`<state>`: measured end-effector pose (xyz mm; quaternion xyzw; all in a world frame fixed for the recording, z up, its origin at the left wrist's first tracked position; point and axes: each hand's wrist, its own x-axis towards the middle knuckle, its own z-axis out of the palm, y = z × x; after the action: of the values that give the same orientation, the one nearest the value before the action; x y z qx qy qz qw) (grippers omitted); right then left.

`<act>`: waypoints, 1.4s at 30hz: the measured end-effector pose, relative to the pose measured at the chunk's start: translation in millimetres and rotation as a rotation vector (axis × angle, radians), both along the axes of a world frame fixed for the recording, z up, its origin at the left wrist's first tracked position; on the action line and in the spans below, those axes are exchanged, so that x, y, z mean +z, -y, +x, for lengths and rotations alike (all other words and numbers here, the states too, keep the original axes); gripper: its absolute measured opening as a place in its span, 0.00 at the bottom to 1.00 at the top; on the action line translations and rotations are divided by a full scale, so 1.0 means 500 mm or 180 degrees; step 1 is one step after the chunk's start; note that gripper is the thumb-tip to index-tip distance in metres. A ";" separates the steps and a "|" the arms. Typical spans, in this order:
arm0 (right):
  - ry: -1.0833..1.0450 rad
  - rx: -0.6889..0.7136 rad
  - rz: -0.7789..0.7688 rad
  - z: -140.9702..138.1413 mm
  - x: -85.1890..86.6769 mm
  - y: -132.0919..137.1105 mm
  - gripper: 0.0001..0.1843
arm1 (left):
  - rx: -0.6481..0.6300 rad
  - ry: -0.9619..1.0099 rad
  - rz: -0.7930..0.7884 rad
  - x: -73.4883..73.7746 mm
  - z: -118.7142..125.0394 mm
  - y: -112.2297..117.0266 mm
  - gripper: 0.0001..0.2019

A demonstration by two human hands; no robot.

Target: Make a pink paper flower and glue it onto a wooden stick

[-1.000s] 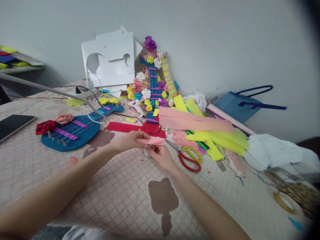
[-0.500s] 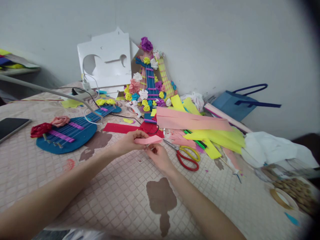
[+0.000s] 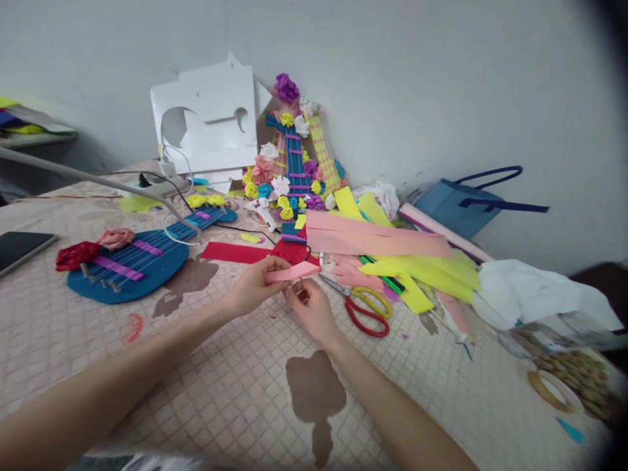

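Observation:
A small strip of pink crepe paper [image 3: 300,270] is pinched in my left hand [image 3: 260,284], its free end pointing right. Close against its lower edge, my right hand [image 3: 311,307] has its thumb and fingertips pressed together at the paper; exactly what they grip is too small to see clearly. Just right of my hands lie scissors [image 3: 367,315] with one red and one yellow handle. Behind them is a long pink crepe paper sheet [image 3: 377,235] on top of yellow strips [image 3: 441,278]. A red paper strip [image 3: 233,252] lies beyond my left hand.
At left lies a blue paper guitar [image 3: 147,261] with paper flowers; a phone [image 3: 22,250] is beside it. A white glue gun [image 3: 262,212] stands behind my hands. Flower-covered guitars [image 3: 297,160] lean on the wall. A tape roll [image 3: 554,391] sits at right.
My hands stay almost in the same place, still at the pink strip, with only slight finger movement. The whole view has shifted a little.

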<state>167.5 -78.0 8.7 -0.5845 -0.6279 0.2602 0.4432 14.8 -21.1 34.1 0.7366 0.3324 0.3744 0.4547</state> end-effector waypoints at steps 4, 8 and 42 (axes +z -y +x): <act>0.0017 -0.0014 0.0182 0.001 0.001 0.001 0.07 | -0.0089 0.0517 -0.0954 -0.012 0.005 0.001 0.13; 0.0170 -0.0027 0.0373 -0.001 0.005 0.003 0.05 | -0.0112 0.1043 -0.1694 -0.014 0.013 0.009 0.18; 0.0954 -0.0196 0.0831 0.009 0.000 0.010 0.04 | 0.0444 0.0800 -0.0298 -0.011 0.031 0.023 0.11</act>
<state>171.8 -83.0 8.6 -0.5731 -0.6971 0.0729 0.4246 30.1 -32.7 28.6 0.6371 0.3403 0.4784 0.4994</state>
